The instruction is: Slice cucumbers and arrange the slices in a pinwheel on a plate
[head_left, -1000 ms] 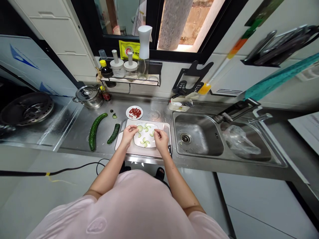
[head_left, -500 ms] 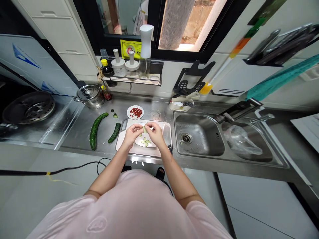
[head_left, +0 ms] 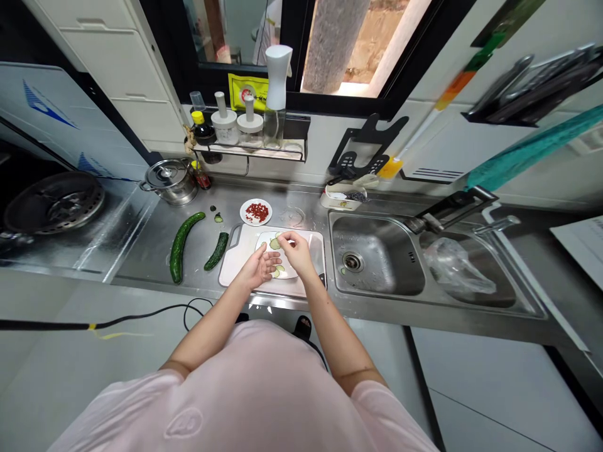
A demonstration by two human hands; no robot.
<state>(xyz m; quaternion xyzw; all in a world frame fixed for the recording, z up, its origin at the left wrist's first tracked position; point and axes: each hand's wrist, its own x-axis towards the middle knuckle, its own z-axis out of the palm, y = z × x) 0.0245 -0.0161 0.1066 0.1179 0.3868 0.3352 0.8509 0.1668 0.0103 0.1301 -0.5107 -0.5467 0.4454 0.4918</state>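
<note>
My right hand (head_left: 296,252) pinches a thin cucumber slice (head_left: 275,243) over the white plate (head_left: 288,274). My left hand (head_left: 260,267) is open, palm turned up and fingers apart, above the plate's left side. More pale green cucumber slices (head_left: 279,271) lie on the plate, partly hidden behind my left fingers. Under the plate is a pale cutting board (head_left: 230,267), with a knife (head_left: 317,250) lying along its right side. Left of the board rest a cut cucumber piece (head_left: 217,252) and a long whole cucumber (head_left: 181,247).
Behind the board stands a small dish of chopped red pieces (head_left: 256,212). Cucumber ends (head_left: 218,217) lie near it. The sink (head_left: 377,251) is on the right, a lidded pot (head_left: 170,181) at the back left. A condiment shelf (head_left: 254,150) hangs on the wall.
My left hand has let go of the slice, opened and moved slightly down and toward me. My right hand keeps its pinch in nearly the same place.
</note>
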